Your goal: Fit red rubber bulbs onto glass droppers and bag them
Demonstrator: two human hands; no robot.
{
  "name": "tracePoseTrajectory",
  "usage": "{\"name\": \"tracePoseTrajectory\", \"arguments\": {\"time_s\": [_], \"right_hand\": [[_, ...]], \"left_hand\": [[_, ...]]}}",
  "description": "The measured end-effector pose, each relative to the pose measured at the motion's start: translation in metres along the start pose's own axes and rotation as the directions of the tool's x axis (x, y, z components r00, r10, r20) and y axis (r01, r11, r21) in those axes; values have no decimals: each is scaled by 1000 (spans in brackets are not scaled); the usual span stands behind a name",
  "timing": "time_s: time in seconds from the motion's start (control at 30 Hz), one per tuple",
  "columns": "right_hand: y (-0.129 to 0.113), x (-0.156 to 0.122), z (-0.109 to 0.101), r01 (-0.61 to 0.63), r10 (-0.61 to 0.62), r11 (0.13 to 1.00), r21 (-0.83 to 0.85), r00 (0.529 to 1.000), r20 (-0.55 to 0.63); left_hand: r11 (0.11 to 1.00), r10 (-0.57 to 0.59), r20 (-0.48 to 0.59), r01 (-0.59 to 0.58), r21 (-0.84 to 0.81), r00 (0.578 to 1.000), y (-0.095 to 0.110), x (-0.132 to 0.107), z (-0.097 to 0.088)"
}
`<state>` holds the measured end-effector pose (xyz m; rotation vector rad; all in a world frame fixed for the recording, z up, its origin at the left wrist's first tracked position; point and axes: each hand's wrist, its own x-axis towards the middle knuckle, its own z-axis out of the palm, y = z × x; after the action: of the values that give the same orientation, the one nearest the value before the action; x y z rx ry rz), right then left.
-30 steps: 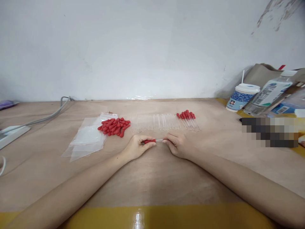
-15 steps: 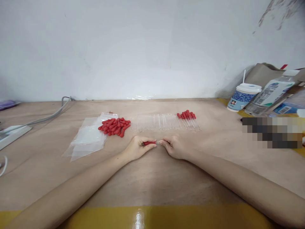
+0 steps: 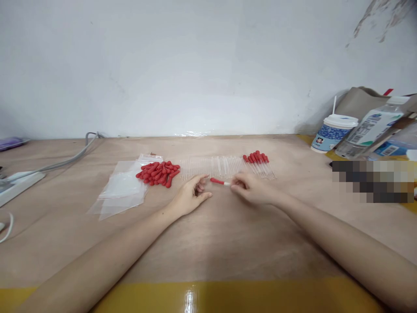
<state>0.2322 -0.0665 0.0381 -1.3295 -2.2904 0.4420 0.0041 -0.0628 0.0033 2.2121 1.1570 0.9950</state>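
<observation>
My right hand pinches the clear glass tube of a dropper, whose red rubber bulb points left. My left hand is open just left of the bulb, thumb and fingers apart, holding nothing. Beyond the hands lies a row of clear glass tubes. At the row's right end are several droppers with red bulbs fitted. To the left, a pile of loose red rubber bulbs rests partly on clear plastic bags.
A lidded paper cup with a straw and a plastic bottle stand at the back right. A grey cable runs to a white power strip on the left. Yellow tape covers the front edge.
My left hand has let go of the red bulb and opened. My right hand has moved up and slightly right, carrying the dropper away from the left fingers.
</observation>
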Motion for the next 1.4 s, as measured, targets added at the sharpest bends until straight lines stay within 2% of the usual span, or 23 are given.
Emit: {"name": "tracePoseTrajectory", "arguments": {"time_s": [0.07,0.17,0.27,0.33,0.53,0.73,1.0,1.13,1.4], "right_hand": [[14,7,-14,-150,152,988,25,981,-123],[36,18,-31,-403,356,911,-91,877,-322],[51,25,-34,-575,479,794,-198,792,-379],[57,27,-29,-613,501,753,-240,771,-394],[66,33,-11,-630,510,700,-336,770,-383],[68,33,-10,-630,525,693,-350,774,-354],[60,36,-1,-537,414,767,-350,832,-370],[61,41,3,-491,356,775,-397,860,-367],[57,43,6,-494,399,738,-459,869,-294]], "left_hand": [[1000,-8,8,8,24,1000,0,1,-1],[994,38,49,-43,97,998,4,1,-3],[987,51,73,-61,149,996,7,1,-4],[984,45,89,-59,166,995,7,2,-4],[984,43,115,-61,165,992,6,2,-3],[982,61,118,-80,170,991,5,2,-3],[982,82,113,-99,161,990,4,1,-2],[982,83,112,-100,160,990,5,1,-2],[980,93,119,-112,166,989,5,1,-2]]}}
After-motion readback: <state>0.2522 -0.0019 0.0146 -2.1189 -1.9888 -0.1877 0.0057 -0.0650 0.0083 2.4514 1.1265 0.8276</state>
